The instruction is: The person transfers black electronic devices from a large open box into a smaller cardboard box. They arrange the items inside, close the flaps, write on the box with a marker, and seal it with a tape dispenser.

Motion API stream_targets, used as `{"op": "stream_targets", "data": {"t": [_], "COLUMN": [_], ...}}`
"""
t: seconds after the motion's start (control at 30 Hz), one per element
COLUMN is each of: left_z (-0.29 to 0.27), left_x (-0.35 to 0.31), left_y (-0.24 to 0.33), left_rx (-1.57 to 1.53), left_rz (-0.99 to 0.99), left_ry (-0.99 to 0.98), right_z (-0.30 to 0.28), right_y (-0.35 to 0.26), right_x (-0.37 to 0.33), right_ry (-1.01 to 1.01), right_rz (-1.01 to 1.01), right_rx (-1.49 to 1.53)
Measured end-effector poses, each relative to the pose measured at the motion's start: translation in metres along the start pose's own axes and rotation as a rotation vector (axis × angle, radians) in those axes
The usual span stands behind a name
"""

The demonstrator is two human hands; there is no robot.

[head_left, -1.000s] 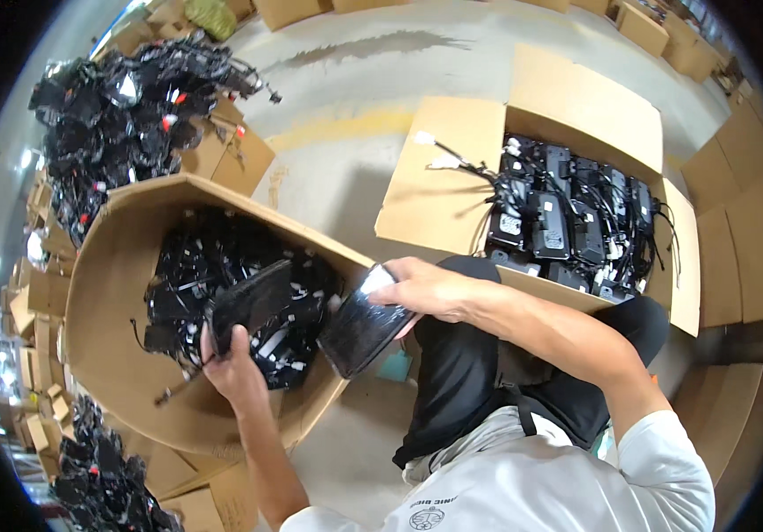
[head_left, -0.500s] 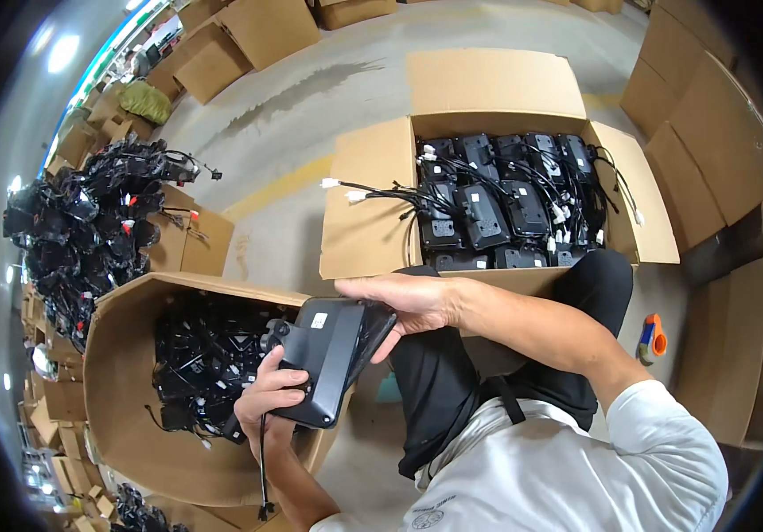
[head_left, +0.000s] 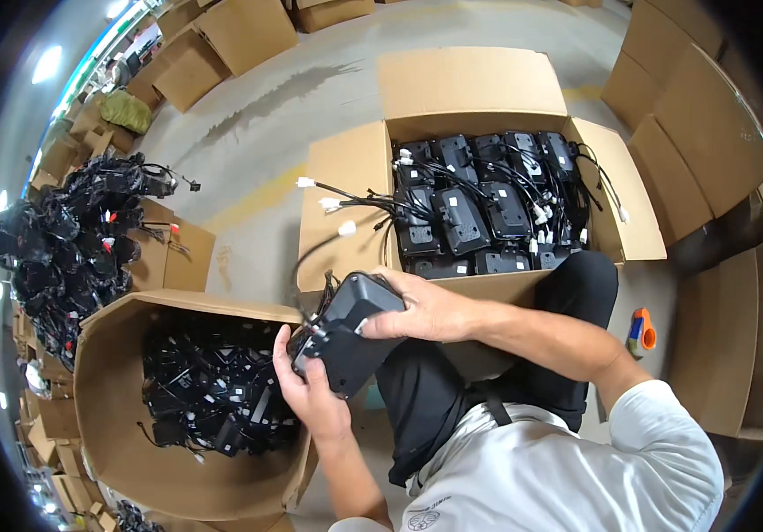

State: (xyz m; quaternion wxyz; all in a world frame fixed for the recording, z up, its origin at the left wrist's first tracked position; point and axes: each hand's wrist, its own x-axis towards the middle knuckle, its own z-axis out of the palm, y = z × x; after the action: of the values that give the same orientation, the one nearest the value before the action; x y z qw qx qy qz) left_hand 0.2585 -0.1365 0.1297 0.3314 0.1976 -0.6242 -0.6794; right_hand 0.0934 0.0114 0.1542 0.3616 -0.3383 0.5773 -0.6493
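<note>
Over my left thigh, between two open cartons, I hold a black rectangular plastic unit (head_left: 359, 341) tilted in both hands. A dark cable with a white plug (head_left: 347, 229) rises from its far left side. My left hand (head_left: 319, 395) is closed on the unit's left edge, thumb and fingers near the base of the cable. My right hand (head_left: 426, 310) grips the far right edge, its thumb pressed on the broad face and the other fingers hidden beneath. The side facing down is out of sight.
An open carton (head_left: 470, 80) ahead holds rows of similar black units with cables. Another carton (head_left: 102, 390) at left contains jumbled black parts. Plastic-wrapped black parts (head_left: 62, 239) are heaped beyond it. An orange and blue tape dispenser (head_left: 641, 333) lies on the floor at right.
The unit has been turned in my hands, and its cable, which hung down, now points up and away. My left hand has shifted right, and my right thumb now lies on the unit's face.
</note>
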Motion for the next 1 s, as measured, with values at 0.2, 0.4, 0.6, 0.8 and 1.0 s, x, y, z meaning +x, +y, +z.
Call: {"op": "stream_targets", "data": {"t": [0.2,0.4,0.6,0.8,1.0], "left_z": [0.021,0.062,0.100,0.187,0.210], "left_x": [0.000,-0.004,-0.016,-0.008,0.078], "left_y": [0.000,-0.008,0.001,-0.004,-0.058], "left_rx": [0.313,0.078,0.523,-0.325,0.122], "left_rz": [0.283,-0.021,0.272,0.129,0.227], "left_ry": [0.036,0.403,0.140,0.003,-0.459], "right_z": [-0.005,-0.015,-0.045,-0.043,-0.163], "right_y": [-0.001,0.026,0.010,-0.014,-0.038], "right_x": [-0.010,-0.020,-0.038,-0.049,-0.123], "right_ry": [0.202,0.502,0.543,0.513,0.441], "right_rz": [0.096,0.003,-0.125,-0.432,-0.100], "right_rx": [0.215,0.089,0.177,0.375,0.095]}}
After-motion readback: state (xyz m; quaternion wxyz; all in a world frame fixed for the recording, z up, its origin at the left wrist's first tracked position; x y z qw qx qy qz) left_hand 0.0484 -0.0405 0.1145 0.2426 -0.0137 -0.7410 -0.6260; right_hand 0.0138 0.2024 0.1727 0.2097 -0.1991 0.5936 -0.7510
